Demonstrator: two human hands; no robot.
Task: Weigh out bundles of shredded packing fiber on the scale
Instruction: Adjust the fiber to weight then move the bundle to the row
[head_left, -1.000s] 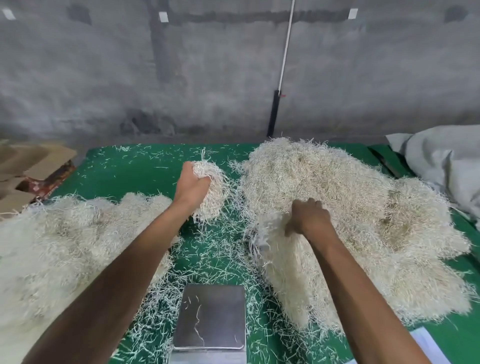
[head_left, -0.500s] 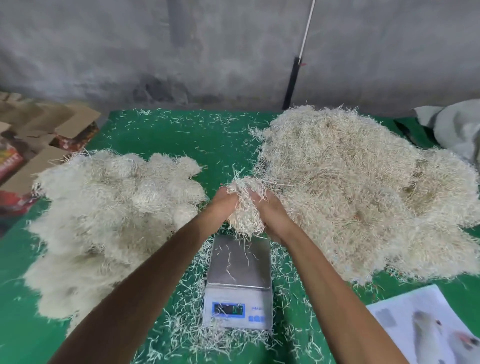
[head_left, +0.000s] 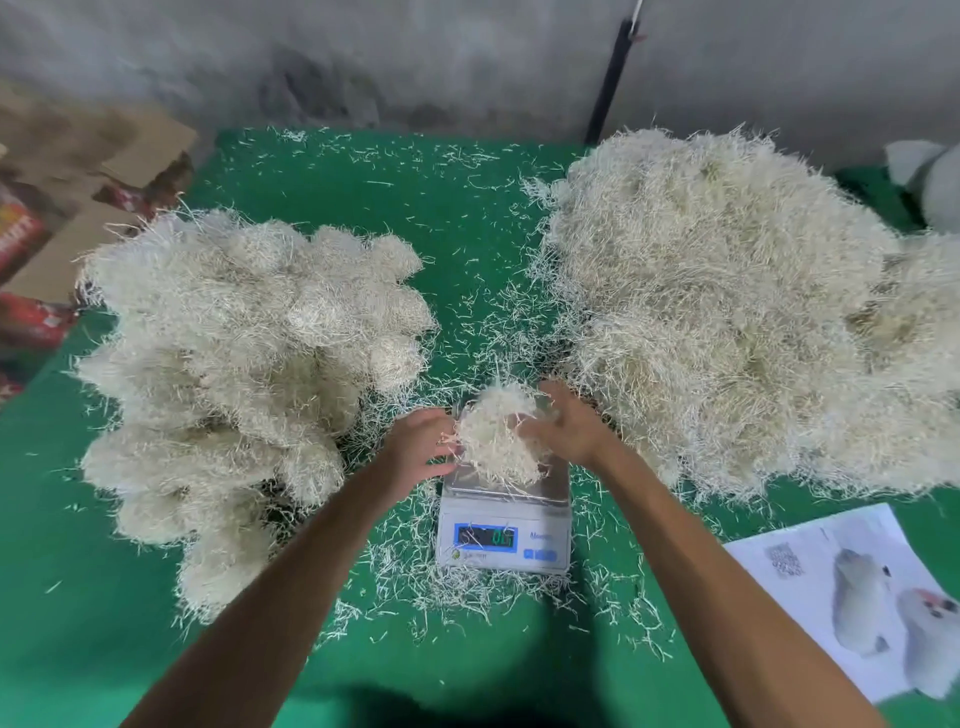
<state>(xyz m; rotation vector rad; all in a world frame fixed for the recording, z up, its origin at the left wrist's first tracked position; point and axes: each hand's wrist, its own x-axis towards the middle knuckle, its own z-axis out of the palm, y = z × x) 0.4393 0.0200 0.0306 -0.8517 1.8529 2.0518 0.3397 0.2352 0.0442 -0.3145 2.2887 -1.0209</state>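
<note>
The small pale bundle of shredded fiber (head_left: 497, 436) has come down onto the silver digital scale (head_left: 504, 514), left hand (head_left: 418, 447) and right hand (head_left: 569, 428) cupping it loosely; next, release and read.

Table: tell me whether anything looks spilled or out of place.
Yes. Loose fiber strands are scattered across the green table, thickest around the scale and between the two piles. A printed sheet lies at the right edge.

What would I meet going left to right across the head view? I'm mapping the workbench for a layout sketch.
Cardboard boxes → heap of fiber bundles → scale → big loose fiber pile → printed sheet.
</note>
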